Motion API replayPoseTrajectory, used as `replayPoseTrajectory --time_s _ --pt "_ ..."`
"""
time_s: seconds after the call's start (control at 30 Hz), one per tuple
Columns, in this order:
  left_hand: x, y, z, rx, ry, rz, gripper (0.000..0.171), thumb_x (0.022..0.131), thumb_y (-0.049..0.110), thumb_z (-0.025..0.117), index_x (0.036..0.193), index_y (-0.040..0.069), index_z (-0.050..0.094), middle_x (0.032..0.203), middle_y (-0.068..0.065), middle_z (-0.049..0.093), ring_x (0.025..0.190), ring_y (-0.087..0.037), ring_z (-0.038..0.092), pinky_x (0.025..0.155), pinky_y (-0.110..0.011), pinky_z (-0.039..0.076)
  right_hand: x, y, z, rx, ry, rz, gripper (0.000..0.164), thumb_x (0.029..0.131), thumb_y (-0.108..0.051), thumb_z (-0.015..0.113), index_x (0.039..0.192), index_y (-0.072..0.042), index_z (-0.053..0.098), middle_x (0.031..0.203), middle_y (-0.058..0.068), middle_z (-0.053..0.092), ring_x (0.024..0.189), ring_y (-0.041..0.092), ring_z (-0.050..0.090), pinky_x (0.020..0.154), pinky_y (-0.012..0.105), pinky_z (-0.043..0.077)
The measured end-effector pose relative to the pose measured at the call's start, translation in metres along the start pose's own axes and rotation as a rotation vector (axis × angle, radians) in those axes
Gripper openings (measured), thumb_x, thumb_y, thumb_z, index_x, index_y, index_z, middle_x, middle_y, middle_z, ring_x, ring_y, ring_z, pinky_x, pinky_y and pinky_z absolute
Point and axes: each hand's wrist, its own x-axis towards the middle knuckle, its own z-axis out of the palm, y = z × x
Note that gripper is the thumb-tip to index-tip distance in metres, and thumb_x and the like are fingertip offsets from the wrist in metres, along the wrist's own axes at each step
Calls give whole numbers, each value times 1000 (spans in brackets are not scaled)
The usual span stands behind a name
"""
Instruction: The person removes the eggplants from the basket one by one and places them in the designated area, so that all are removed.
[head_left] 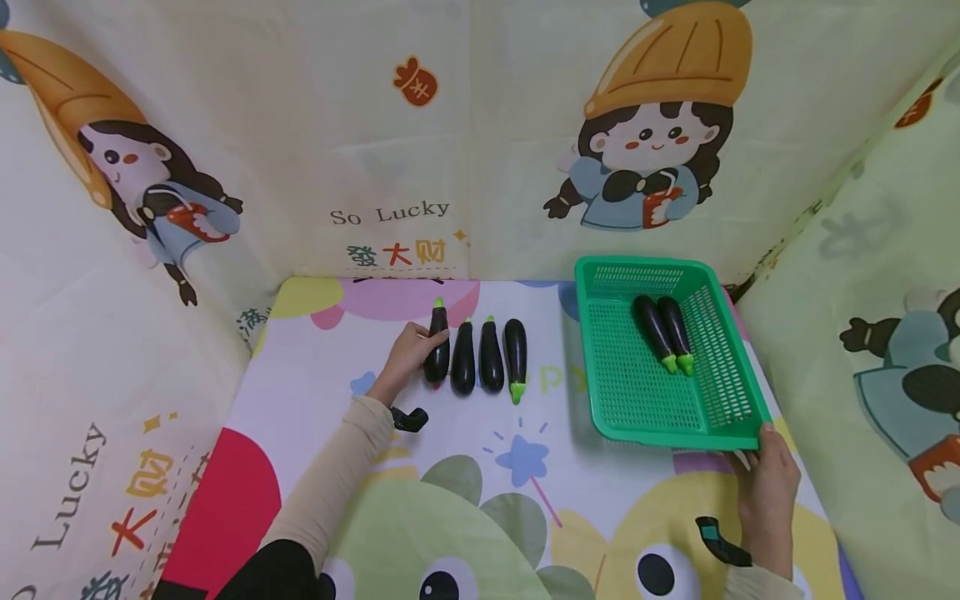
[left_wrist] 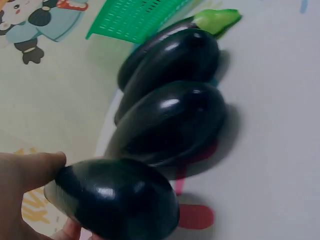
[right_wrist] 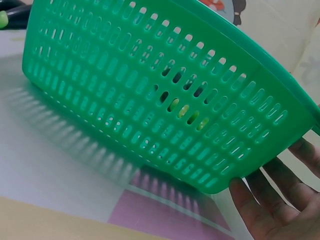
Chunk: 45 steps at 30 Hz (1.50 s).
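My left hand pinches the leftmost eggplant between thumb and fingers near its stem half. In the left wrist view that eggplant has its rounded end pointing away from the thumb. To its right lie three more dark eggplants in a row, the last with its green stem toward me. My right hand grips the near right corner of a green plastic basket, thumb over the rim and fingers below. Two eggplants lie side by side inside it, stems toward me.
The table wears a white cloth with cartoon prints. Printed fabric walls rise at the back and both sides, the right one close to the basket. Each wrist has a black band, the left one's camera mount showing.
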Motion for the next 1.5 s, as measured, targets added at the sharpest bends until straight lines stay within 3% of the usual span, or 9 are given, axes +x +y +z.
replayPoseTrajectory --time_s 0.13,0.43,0.7,0.97,1.23,1.5 --pt "2 -5 8 152 38 21 59 96 54 65 119 2 50 113 -21 63 100 -31 59 89 -43 48 -1 -1 0 10 3 3 35 102 -37 67 125 -12 70 106 -4 74 98 10 69 75 22 59" --pt "1 -10 19 251 83 60 60 94 61 66 113 6 50 95 -13 63 81 -27 60 67 -34 41 -2 -2 -1 14 5 45 38 102 -37 66 134 -16 68 113 -6 70 102 8 66 75 21 60" --pt "2 -8 22 316 86 110 58 96 59 64 109 4 51 91 -12 63 75 -26 59 62 -34 41 -1 -1 0 4 3 23 36 104 -36 64 131 -14 68 111 -5 70 103 9 65 76 21 59" --pt "1 -5 25 383 67 102 53 101 55 58 110 3 52 97 -16 66 80 -30 63 68 -40 48 -1 0 -3 1 1 27 38 103 -38 65 133 -15 68 113 -6 70 103 9 65 76 20 59" --pt "0 -2 27 418 51 68 57 106 52 48 125 -2 50 113 -24 68 97 -38 69 83 -48 55 -1 1 -3 4 -9 12 35 103 -37 65 129 -14 70 108 -5 71 100 8 66 76 20 59" --pt "-3 -4 24 485 60 112 56 108 50 45 127 -3 48 114 -26 68 100 -43 70 82 -51 55 -2 2 -4 -3 -38 3 39 104 -36 63 136 -13 67 112 -5 70 101 9 65 78 20 58"
